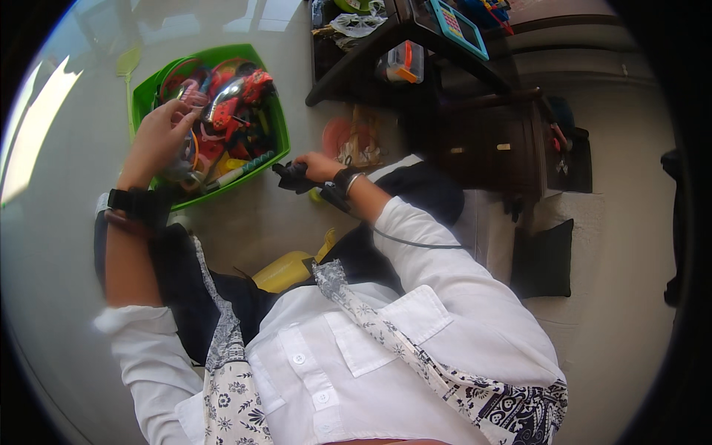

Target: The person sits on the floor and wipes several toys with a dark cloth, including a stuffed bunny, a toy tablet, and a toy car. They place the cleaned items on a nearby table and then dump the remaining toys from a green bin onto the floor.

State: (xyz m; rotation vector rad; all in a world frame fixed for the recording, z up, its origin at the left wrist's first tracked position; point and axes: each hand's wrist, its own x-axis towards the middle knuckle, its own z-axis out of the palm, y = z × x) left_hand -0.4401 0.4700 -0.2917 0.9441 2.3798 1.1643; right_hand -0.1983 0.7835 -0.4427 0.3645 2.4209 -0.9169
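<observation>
A bright green plastic bin (285, 130) stands on the floor before me, heaped with red, pink, black and silvery toys (225, 108). Over its near left side is my left hand (161, 133), its fingers bent close to a pink plastic piece (193, 95). I cannot tell whether they grip anything. To the right of the bin, my right hand (321, 167) holds a dark, crumpled-looking object (293, 177), whose exact kind is unclear. A green-and-white stick-like toy (239, 171) lies along the bin's near right wall. Between my legs rests a yellow object (283, 271), partly hidden.
A pale green fly swatter (129, 64) lies left of the bin. Dark wooden furniture (356, 55) stands ahead right, bearing a teal toy tablet (459, 28). A clear box with orange latches (406, 61), a pink basin (335, 135) and a dark cabinet (484, 147) are nearby.
</observation>
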